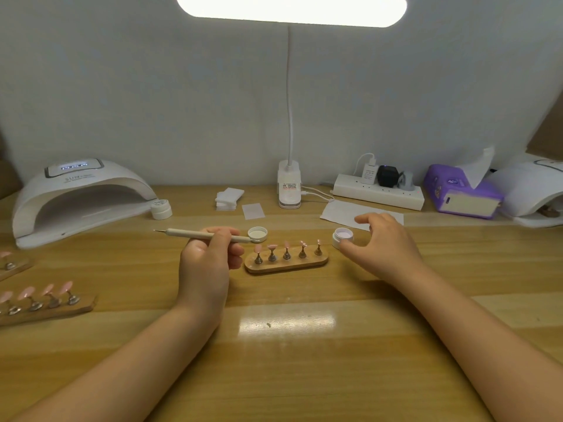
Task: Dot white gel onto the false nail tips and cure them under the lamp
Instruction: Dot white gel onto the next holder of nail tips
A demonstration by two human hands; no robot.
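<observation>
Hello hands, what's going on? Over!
Left hand grips dotting pen. Right hand touches open gel jar. Nail tips on stand, unobstructed.

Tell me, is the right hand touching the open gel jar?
Touching. The head view shows the right hand with its thumb tip against the front wall of the open gel jar; the other fingers arch above it.

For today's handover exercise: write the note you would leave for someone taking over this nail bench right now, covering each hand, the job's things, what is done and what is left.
Left hand: grips the dotting pen, fine tip pointing left.
Right hand: fingers touch the open gel jar; grip unclear.
Jar lid lies behind the wooden stand holding five pink nail tips.
Curing lamp stands far left.
Done: jar opened. No white dots visible on the tips.
Left: load pen, dot tips, cure.
</observation>
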